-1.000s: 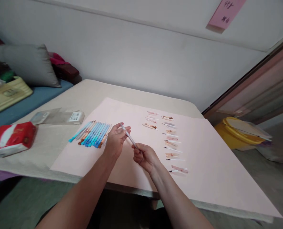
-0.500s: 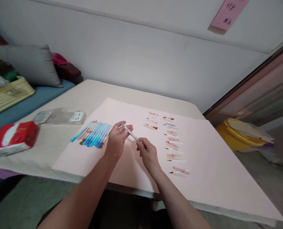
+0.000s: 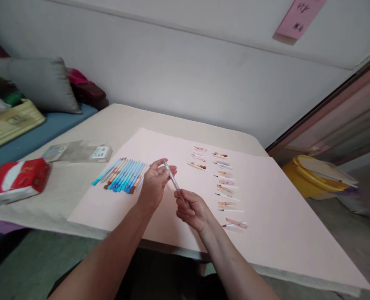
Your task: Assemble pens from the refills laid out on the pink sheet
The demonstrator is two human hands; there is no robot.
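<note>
A slim, pale pen (image 3: 173, 179) slants between my two hands above the pink sheet (image 3: 185, 143). My left hand (image 3: 156, 181) pinches its upper end between thumb and fingers. Lower down, the fingers of my right hand (image 3: 191, 207) close round the other end and hide it. Beside my left hand lies a row of pens (image 3: 122, 175), mostly blue with some brown and pale ones. To the right of my hands, disassembled pen parts (image 3: 227, 191) lie in small groups, each with a thin white refill next to patterned barrel pieces.
A clear plastic wrapper (image 3: 78, 152) and a red tissue pack (image 3: 18, 179) lie on the table's left side. A white wall (image 3: 185, 75) borders the far edge. On the floor at right stands a yellow bucket (image 3: 309, 177). A grey cushion (image 3: 52, 85) rests at upper left.
My right hand has moved slightly down and turned, its fingers now more curled round the pen's lower end. The pen stands steeper. My left hand has shifted slightly right.
</note>
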